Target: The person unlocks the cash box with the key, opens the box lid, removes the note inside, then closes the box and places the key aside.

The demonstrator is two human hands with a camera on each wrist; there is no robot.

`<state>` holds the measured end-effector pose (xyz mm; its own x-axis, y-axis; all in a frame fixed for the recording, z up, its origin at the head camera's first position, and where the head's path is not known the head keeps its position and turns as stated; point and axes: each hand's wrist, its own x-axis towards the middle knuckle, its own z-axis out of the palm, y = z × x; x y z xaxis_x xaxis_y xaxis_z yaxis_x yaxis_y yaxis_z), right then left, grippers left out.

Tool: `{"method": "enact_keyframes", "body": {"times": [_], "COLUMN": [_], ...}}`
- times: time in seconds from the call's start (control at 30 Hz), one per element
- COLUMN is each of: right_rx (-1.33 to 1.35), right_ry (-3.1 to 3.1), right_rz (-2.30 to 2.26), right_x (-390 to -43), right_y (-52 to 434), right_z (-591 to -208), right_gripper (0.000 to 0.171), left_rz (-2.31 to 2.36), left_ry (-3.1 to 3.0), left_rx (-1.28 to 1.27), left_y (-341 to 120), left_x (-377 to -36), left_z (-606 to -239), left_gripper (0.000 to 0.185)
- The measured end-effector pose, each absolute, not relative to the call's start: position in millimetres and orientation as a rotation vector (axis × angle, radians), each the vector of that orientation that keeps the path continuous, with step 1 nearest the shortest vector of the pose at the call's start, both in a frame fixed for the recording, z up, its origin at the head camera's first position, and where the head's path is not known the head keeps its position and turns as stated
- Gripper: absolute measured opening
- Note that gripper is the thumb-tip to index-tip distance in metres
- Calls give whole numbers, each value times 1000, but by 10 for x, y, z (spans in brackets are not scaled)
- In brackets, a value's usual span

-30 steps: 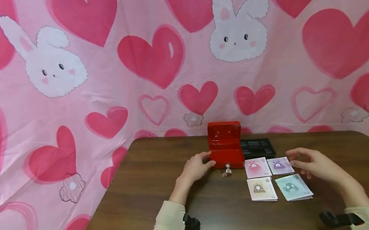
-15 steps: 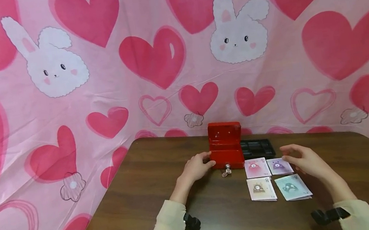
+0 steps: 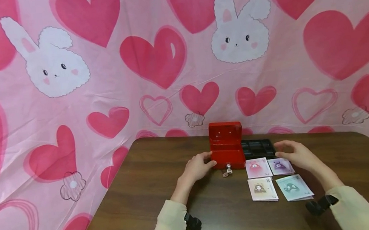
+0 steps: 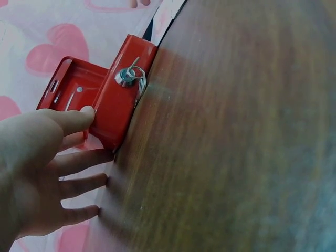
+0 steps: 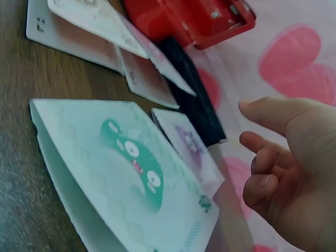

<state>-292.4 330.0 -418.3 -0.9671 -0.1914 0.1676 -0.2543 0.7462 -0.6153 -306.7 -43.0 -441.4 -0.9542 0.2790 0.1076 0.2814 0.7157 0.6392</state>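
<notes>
Left hand (image 3: pixel 197 167) rests against the left side of the red cash box (image 3: pixel 227 151), thumb on its near corner and fingers stretched out along the wall, steadying it without curling round anything. That box is the landmark: it stands toward the far middle of the brown table (image 3: pixel 146 195), lid raised upright, with a key (image 3: pixel 226 170) hanging in the lock on its front face. What lies inside the box cannot be seen from any view.

Just right of the box, touching or nearly so, sits a black compartment tray (image 3: pixel 258 148); its compartments look empty from the head view, though the far ones are hard to read. The right hand (image 3: pixel 295 154) hovers over the tray's right end, fingers loosely bent and holding nothing.

In front of the tray, to the box's right, four cards lie in a square: a pink card (image 3: pixel 258 167), a purple card (image 3: pixel 280 166), a tan card (image 3: pixel 262 189) and a teal card (image 3: pixel 293 187).

The tray looks like thin moulded plastic, so it is probably light and stiff; its outer rim at the two short ends seems the safest hold. The metal box would likely be heavier and slick on its painted sides.
</notes>
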Motion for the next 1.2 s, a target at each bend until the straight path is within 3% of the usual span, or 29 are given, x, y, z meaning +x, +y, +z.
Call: {"method": "enact_keyframes", "body": {"times": [1.2], "right_rx": [412], "right_ry": [-3064], "right_rz": [920], "right_x": [-3128], "right_y": [3264], "right_z": [-4279], "right_gripper": [55], "left_rz": [-1055], "left_ry": [-2902], "left_rx": [-488], "left_y": [-433], "left_x": [-3075], "left_z": [-4405], "left_gripper": [49]}}
